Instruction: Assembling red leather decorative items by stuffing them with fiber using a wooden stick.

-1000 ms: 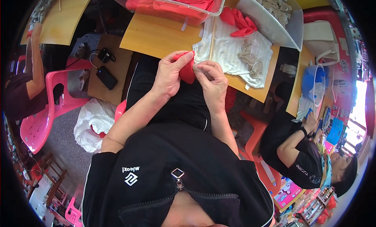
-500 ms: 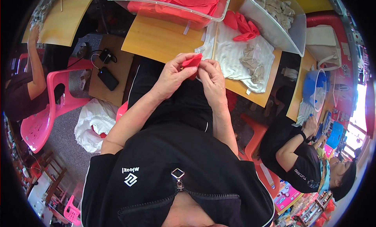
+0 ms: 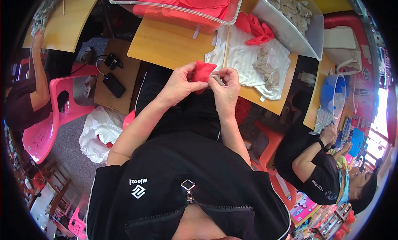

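Between my two hands, over my lap at the table's near edge, is a small piece of red fabric [image 3: 204,70]. My left hand [image 3: 184,79] grips it, thumb in front and fingers behind. My right hand [image 3: 225,83] pinches a small beige piece of cloth [image 3: 217,78] at the red piece's right edge. Beyond them a white cloth [image 3: 242,53] lies on the table, with a thin wooden stick [image 3: 227,47] along its left part. On the cloth rest a crumpled red fabric piece [image 3: 259,30] and crumpled beige pieces [image 3: 268,70].
A clear bin [image 3: 174,12] of red fabric stands at the back, another clear bin [image 3: 290,39] of beige pieces at the back right. Pink chair [image 3: 62,111] and white sack [image 3: 99,132] are at left. Co-workers sit at left [image 3: 31,90] and right [image 3: 315,165].
My hands have come slightly nearer and parted a little. The red fabric now stands up more fully, and the beige piece shows in my right fingers.
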Tool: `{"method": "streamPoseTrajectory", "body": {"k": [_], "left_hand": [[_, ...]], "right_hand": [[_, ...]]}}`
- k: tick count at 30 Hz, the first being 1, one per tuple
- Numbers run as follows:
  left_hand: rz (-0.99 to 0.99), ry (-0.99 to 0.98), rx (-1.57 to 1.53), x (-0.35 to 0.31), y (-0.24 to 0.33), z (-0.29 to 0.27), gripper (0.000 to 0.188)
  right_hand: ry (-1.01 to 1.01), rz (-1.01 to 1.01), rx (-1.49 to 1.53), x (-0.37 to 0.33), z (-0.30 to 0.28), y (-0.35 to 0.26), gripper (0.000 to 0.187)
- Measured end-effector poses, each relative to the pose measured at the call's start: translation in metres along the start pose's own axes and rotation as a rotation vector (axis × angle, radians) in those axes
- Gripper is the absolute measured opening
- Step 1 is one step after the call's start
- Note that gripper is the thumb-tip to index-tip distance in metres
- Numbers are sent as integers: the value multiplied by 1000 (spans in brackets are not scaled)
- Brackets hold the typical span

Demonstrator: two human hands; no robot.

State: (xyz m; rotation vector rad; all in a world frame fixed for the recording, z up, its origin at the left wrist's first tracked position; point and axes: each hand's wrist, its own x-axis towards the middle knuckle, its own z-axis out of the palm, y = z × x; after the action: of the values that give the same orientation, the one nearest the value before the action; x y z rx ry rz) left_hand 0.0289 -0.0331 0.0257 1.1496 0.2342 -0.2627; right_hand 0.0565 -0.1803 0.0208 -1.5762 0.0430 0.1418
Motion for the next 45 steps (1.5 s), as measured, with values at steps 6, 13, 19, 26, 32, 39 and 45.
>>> {"method": "streamPoseTrajectory", "body": {"k": [6, 13, 19, 26, 32, 39, 45], "left_hand": [[-11, -9, -100, 2, 2, 1, 41], [-183, 136, -394, 6, 3, -12, 33], [-107, 164, -482, 6, 1, -4, 25], [-63, 185, -471, 7, -3, -4, 27], [-124, 90, -540, -4, 7, -1, 31], [24, 91, -248, -6, 4, -15, 34], [-16, 68, -252, -8, 2, -18, 34]], "right_hand": [[-9, -66, -294, 6, 1, 9, 25], [-218, 260, 233, 6, 4, -15, 13], [-126, 90, 279, -2, 10, -5, 10], [-172, -272, -311, -8, 14, -2, 14], [-232, 55, 132, -2, 3, 6, 17], [-201, 213, 380, -2, 9, -3, 20], [-100, 68, 216, -4, 16, 6, 12]]}}
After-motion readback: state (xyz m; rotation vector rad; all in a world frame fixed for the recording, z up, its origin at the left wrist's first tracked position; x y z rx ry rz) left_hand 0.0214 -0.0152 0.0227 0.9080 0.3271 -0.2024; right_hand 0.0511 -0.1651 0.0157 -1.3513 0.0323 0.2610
